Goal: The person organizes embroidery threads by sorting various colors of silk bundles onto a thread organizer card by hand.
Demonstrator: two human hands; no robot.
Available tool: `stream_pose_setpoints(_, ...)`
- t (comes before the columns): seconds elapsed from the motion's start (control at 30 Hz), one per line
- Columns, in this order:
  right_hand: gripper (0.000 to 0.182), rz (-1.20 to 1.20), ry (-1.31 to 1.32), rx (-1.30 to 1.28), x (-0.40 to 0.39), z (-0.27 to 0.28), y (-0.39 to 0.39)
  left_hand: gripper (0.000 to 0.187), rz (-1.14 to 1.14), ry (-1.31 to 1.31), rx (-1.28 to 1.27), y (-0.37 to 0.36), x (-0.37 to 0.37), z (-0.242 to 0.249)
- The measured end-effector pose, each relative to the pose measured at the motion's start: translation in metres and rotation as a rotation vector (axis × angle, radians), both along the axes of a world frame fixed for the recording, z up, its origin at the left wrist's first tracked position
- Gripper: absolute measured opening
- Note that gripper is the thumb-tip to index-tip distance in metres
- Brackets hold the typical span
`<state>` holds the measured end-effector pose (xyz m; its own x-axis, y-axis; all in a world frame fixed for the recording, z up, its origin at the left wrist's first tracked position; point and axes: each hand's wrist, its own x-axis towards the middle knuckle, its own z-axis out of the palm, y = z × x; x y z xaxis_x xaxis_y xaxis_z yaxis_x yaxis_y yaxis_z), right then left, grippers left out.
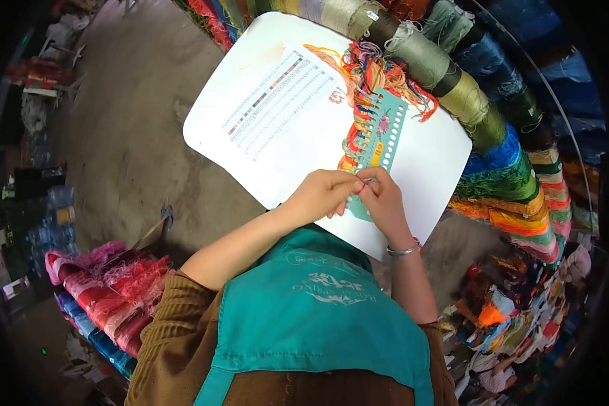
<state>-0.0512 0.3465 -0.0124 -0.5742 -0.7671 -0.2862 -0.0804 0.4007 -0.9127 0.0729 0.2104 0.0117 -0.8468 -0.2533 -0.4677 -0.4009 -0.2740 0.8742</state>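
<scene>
A teal thread card with a row of holes along each long edge lies on a white board. Bundles of multicoloured embroidery thread are looped through the holes on its left side, and their loose ends pile up beyond its far end. Over the near part of the card, my left hand and my right hand meet at the fingertips. Both are closed in a pinch on a short bit of pink thread. My fingers and palms hide part of the card.
A printed chart with a strip of colour squares lies on the board to the left. Thick hanks of coloured thread hang along the far and right sides. Pink and red hanks are at lower left. Another person is at lower right.
</scene>
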Motion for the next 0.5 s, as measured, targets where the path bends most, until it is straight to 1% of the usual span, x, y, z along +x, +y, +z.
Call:
stream_pose_setpoints(0.03, 0.023, -0.013, -0.084, -0.041, 0.000, 0.007, -0.001, 0.022, -0.083, -0.002, -0.201, -0.001, 0.000, 0.007)
stream_pose_setpoints(0.07, 0.025, -0.027, -0.168, -0.082, 0.001, 0.010, -0.002, 0.022, -0.080, -0.002, -0.202, 0.001, -0.001, 0.002)
stream_pose_setpoints(0.13, 0.026, -0.009, -0.153, -0.059, -0.002, 0.009, 0.001, 0.016, -0.221, 0.101, -0.775, 0.003, -0.003, -0.010)
stream_pose_setpoints(0.17, 0.028, 0.005, -0.138, -0.037, -0.002, 0.009, 0.001, 0.014, -0.258, 0.043, -0.814, 0.002, -0.005, -0.011)
stream_pose_setpoints(0.2, 0.028, 0.007, -0.140, -0.036, -0.001, 0.010, 0.000, 0.014, -0.258, 0.042, -0.813, -0.001, -0.005, -0.011)
stream_pose_setpoints(0.27, 0.028, -0.047, -0.130, -0.013, 0.000, 0.013, -0.002, 0.012, -0.208, 0.123, -0.475, -0.014, -0.004, -0.004)
stream_pose_setpoints(0.33, 0.028, -0.037, -0.097, 0.011, -0.001, 0.015, -0.002, 0.012, -0.062, 0.036, 0.095, -0.033, 0.006, 0.010)
stream_pose_setpoints(0.37, 0.028, -0.026, -0.063, 0.036, -0.001, 0.015, -0.003, 0.011, 0.001, 0.050, 0.216, -0.049, 0.016, 0.017)
stream_pose_setpoints(0.4, 0.028, -0.026, -0.064, 0.037, -0.001, 0.016, -0.003, 0.014, 0.028, 0.020, 0.224, -0.071, 0.026, 0.033)
stream_pose_setpoints(0.43, 0.028, -0.032, -0.056, 0.050, 0.000, 0.017, -0.004, 0.016, 0.092, 0.040, 0.312, -0.096, 0.040, 0.035)
stream_pose_setpoints(0.47, 0.028, -0.037, -0.048, 0.062, 0.000, 0.019, -0.005, 0.017, 0.188, 0.004, 0.296, -0.121, 0.054, 0.045)
stream_pose_setpoints(0.5, 0.028, -0.038, -0.049, 0.061, 0.000, 0.021, -0.006, 0.015, 0.303, 0.056, 0.270, -0.144, 0.070, 0.053)
